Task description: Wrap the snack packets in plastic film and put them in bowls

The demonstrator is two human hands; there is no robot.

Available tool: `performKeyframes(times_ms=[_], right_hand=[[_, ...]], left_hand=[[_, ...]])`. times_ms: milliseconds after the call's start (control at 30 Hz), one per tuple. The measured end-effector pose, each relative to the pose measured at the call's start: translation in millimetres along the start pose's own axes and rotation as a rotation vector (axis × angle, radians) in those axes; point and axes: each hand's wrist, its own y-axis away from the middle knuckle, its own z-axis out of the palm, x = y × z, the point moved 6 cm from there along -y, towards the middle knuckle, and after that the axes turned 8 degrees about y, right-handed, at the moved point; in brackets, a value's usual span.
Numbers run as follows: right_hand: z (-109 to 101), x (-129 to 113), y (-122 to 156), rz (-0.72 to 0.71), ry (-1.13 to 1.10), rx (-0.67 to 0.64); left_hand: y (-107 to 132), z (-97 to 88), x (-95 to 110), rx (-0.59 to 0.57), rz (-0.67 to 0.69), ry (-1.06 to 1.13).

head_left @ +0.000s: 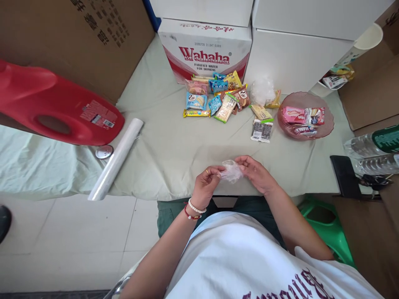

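Between my two hands is a crumpled clear plastic bag (232,171), just above the table's front edge. My left hand (207,182) pinches the bag's left end between thumb and fingers. At its right side, my right hand (254,171) has its fingers closed on the film. Farther back lies a pile of wrapped snacks (218,97) in several colours. A grey-and-white packet (262,131) and a light snack packet (262,112) lie nearer the right. A pink glass bowl (327,124) holds a few wrapped snacks.
A white plastic roll (116,160) and a red jug (62,108) are on the left. Behind the snacks stand a Wahaha carton (205,50) and a bunched clear plastic heap (262,90). Bottles (370,145) and a black phone-like object (344,176) lie at right.
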Motion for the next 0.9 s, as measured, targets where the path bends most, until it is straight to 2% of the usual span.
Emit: performKeyframes(times_ms=[100, 233, 300, 400, 467, 567, 733, 800, 900], right_hand=[[-4, 2, -6, -0.032, 0.048, 0.143], [-17, 6, -10, -0.069, -0.011, 0.38], [-20, 6, -7, -0.086, 0.02, 0.443], [-18, 4, -2, -0.103, 0.123, 0.471], [-15, 1, 1, -0.13, 0.199, 0.475], [-9, 0, 2, -0.167, 0.275, 0.459], [-3, 3, -2, -0.175, 0.289, 0.384], [-8, -2, 2, -0.238, 0.365, 0.419], [-9, -16, 12, -0.417, 0.567, 0.436]], left_hand=[[3, 0.8, 4, -0.007, 0.04, -0.051], [1, -10.5, -1, 0.134, -0.04, 0.101], [-1, -17.1, -5, 0.203, -0.079, 0.173], [-4, -25.5, -7, 0.285, -0.121, 0.199], [-4, -27.3, -7, 0.297, -0.164, 0.215], [-3, -21.4, -3, 0.232, -0.233, 0.202], [2, -3.6, -3, 0.05, -0.265, -0.062], [2, -2.6, -5, 0.07, -0.223, -0.099], [2, -5.6, -9, 0.15, -0.171, -0.079]])
